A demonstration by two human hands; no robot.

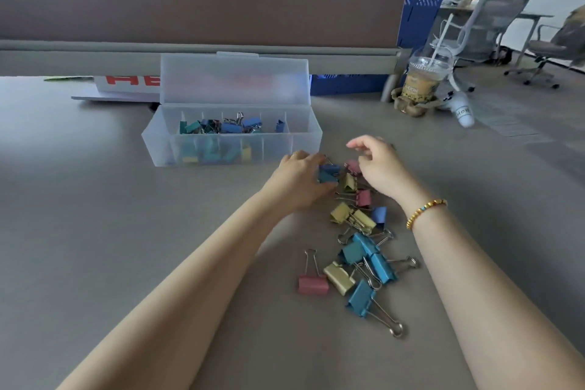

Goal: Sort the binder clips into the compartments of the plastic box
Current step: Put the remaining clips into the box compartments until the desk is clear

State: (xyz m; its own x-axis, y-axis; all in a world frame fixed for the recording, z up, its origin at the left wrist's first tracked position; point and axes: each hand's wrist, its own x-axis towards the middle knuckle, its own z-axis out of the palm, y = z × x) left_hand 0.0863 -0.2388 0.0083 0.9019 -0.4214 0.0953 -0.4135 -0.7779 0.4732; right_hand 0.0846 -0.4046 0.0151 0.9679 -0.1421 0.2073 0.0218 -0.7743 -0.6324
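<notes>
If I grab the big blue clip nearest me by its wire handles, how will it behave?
The big blue clip probably swings, since its wire handles look hinged. It seems light and rigid. Lying apart from the pile, it likely lifts without snagging.

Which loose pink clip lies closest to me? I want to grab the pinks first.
The pink clip at the left edge of the pile, wire handles pointing away from you. The other two pink clips lie farther off, by your right hand.

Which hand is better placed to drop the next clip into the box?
Left, probably. The left hand already grips a blue clip and sits nearer the plastic box; the right hand hovers, apparently holding nothing.
</notes>
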